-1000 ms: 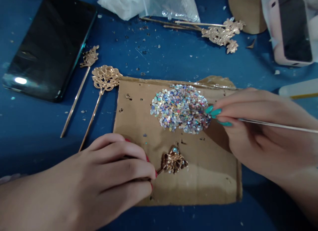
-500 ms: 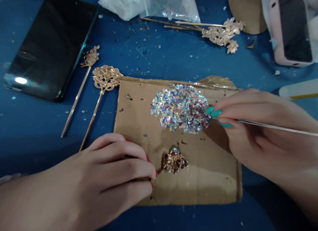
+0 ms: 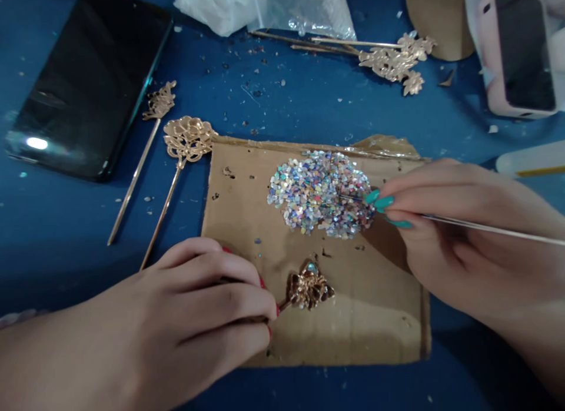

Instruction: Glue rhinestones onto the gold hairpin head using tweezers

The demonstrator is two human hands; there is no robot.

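My left hand (image 3: pixel 207 311) is closed on the stem of a gold flower hairpin (image 3: pixel 310 287), whose head rests over the lower part of a cardboard piece (image 3: pixel 379 317). One petal of the flower bears a shiny pale-blue piece. Between the thumb and fingers of my right hand (image 3: pixel 459 222) is a thin metal tool (image 3: pixel 489 226), its tip in a pile of iridescent chips (image 3: pixel 315 190) on the cardboard. What the tip touches is too small to tell.
A black phone (image 3: pixel 92 75) lies at the upper left, beside two gold hairpins (image 3: pixel 189 139). Further back are plastic bags (image 3: pixel 304 10), more flower hairpins (image 3: pixel 391 60) and a pink-framed device (image 3: pixel 523 52). Small bits dot the blue table (image 3: pixel 273 113).
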